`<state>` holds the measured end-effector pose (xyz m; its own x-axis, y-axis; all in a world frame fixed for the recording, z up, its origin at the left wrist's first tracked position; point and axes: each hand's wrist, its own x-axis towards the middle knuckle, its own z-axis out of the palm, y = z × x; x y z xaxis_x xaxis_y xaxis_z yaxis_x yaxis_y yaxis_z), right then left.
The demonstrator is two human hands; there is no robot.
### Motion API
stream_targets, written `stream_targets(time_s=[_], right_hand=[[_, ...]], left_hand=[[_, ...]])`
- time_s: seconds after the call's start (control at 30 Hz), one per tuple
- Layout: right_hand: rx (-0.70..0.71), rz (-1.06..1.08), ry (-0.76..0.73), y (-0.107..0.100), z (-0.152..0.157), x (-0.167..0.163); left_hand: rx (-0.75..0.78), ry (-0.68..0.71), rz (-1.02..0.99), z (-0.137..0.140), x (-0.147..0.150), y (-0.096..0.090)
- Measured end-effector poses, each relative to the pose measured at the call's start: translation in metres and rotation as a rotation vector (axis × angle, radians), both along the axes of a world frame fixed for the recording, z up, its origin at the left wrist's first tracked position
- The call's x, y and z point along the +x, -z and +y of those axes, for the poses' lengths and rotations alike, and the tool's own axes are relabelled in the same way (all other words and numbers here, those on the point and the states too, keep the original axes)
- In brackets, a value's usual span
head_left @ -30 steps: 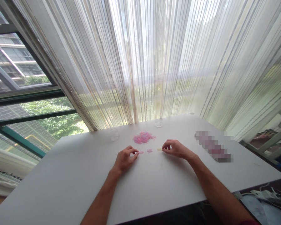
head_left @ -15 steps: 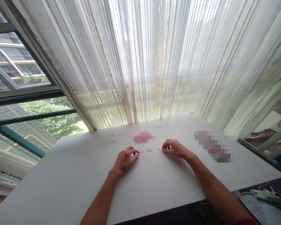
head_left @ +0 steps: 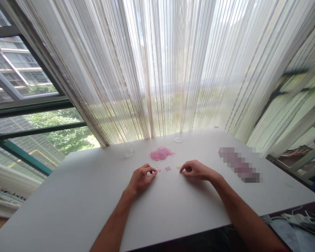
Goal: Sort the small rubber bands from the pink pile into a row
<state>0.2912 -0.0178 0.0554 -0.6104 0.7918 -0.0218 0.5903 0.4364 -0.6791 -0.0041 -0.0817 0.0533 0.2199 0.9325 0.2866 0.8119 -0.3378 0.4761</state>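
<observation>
My left hand (head_left: 143, 176) rests on the white table, thumb and forefinger pinched at a small pink strip (head_left: 158, 170). My right hand (head_left: 198, 170) is curled, its fingertips together beside a small group of pale yellow pieces (head_left: 178, 167); whether anything is between those fingertips is too small to see. Midway between my hands lies a small pink-purple cluster (head_left: 168, 168). Beyond it is a loose heap of thin pink and purple bands or strands (head_left: 161, 153).
A clear round container (head_left: 129, 151) stands at the back left of the table (head_left: 75, 196), and a clear shallow dish (head_left: 177, 139) at the back middle. A blurred-out long object (head_left: 238, 165) lies to the right. Sheer curtains (head_left: 170, 70) hang behind the table's far edge.
My right hand has shifted slightly down and left, its fingertips lower beside the yellow pieces. My left hand has stayed at the pink strip.
</observation>
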Motion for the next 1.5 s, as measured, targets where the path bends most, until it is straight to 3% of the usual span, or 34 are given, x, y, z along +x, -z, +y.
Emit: stream_targets(time_s=[0.4, 0.67, 0.83, 1.0, 1.27, 1.5], right_hand=[[-0.013, 0.022, 0.038, -0.005, -0.002, 0.002], [0.2, 0.199, 0.127, 0.003, 0.007, 0.002], [0.277, 0.238, 0.169, 0.003, 0.009, 0.0], [0.272, 0.264, 0.15, 0.003, 0.005, -0.005], [0.313, 0.301, 0.143, 0.019, 0.014, -0.009], [0.288, 0.362, 0.276, 0.034, 0.028, -0.008]], left_hand=[[0.0, -0.006, 0.012, 0.001, -0.001, 0.001], [0.042, -0.043, -0.02, 0.01, -0.004, -0.008], [0.017, -0.034, 0.047, 0.04, -0.005, -0.03], [-0.122, 0.028, 0.247, 0.087, 0.002, -0.045], [-0.139, 0.119, 0.361, 0.144, 0.037, -0.038], [-0.167, 0.11, 0.452, 0.166, 0.044, -0.033]])
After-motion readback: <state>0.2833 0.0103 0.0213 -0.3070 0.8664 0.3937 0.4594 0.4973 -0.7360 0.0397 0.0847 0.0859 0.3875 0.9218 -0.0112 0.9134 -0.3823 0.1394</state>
